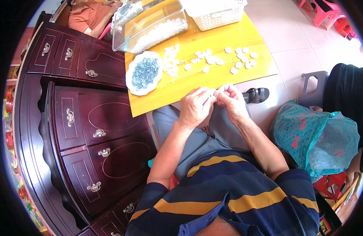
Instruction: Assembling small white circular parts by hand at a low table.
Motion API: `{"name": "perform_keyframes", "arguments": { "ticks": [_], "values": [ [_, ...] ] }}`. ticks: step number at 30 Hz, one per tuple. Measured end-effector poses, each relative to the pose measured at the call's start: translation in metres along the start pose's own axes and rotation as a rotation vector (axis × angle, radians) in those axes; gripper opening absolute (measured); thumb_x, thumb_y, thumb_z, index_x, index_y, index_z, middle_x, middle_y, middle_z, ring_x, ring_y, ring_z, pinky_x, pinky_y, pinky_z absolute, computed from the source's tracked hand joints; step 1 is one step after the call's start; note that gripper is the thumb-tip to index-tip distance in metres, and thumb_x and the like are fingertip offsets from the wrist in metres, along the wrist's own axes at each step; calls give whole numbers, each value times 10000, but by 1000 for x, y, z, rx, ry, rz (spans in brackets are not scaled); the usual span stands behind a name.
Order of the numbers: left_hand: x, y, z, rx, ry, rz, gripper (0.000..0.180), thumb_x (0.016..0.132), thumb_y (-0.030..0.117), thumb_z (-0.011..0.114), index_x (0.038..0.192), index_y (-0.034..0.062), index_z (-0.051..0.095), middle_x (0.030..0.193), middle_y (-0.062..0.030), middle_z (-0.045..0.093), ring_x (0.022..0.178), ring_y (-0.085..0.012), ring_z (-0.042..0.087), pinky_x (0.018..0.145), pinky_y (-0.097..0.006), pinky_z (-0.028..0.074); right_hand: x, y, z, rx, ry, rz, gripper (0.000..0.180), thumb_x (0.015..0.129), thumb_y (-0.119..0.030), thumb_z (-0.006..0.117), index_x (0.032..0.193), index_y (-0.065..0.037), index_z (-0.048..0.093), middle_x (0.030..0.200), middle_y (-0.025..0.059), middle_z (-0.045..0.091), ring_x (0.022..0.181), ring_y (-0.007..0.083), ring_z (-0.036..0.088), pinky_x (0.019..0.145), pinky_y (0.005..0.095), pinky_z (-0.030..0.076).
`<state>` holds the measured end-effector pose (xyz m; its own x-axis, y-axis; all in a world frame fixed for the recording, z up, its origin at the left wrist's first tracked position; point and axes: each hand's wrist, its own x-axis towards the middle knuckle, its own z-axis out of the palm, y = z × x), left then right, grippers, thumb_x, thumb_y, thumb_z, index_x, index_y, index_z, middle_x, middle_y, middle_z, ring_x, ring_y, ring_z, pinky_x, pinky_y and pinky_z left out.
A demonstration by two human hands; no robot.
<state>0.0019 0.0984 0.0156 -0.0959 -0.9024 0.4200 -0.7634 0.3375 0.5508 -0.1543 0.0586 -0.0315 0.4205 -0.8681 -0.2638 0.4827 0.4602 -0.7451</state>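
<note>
My left hand (196,105) and my right hand (232,101) meet over my lap, just off the near edge of the yellow table (165,98). Both are closed in a pinch, fingertips together around something small and whitish that is mostly hidden. On the table beyond them lie small white pieces in loose groups: flat rounded ones (244,59) at the right, others (209,59) in the middle, and more (171,59) at the left. A white scalloped plate (131,84) at the table's left holds a heap of small dark grey-blue parts (145,73).
A clear plastic bin (128,43) of white pieces and a white perforated basket (221,17) stand at the table's back. Dark wooden drawers (99,114) line the left. A green bag (295,126) and grey stool (313,86) are at right. Another person (89,19) sits at far left.
</note>
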Motion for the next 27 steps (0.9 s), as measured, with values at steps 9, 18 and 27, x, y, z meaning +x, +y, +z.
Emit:
{"name": "perform_keyframes", "arguments": {
  "ticks": [9,18,27],
  "values": [
    [8,12,-1,-98,25,-165,122,852,47,753,960,13,707,885,-107,692,690,-227,677,633,-315,544,2,5,0,12,52,-57,120,931,-89,722,965,-83,607,863,-8,677,732,42,589,673,187,451],
    [39,-6,17,-80,-24,-254,97,895,160,699,904,63,694,803,-124,680,685,-286,687,627,-398,543,3,2,-4,41,262,-47,163,964,-184,683,898,-125,547,748,-34,575,634,67,530,583,220,416],
    [91,-2,80,37,50,-102,149,866,181,706,930,49,680,833,-148,678,785,-367,677,674,-450,537,11,9,-13,332,318,166,188,988,-304,623,865,-180,552,695,-80,494,590,55,491,545,236,410]
  ]
}}
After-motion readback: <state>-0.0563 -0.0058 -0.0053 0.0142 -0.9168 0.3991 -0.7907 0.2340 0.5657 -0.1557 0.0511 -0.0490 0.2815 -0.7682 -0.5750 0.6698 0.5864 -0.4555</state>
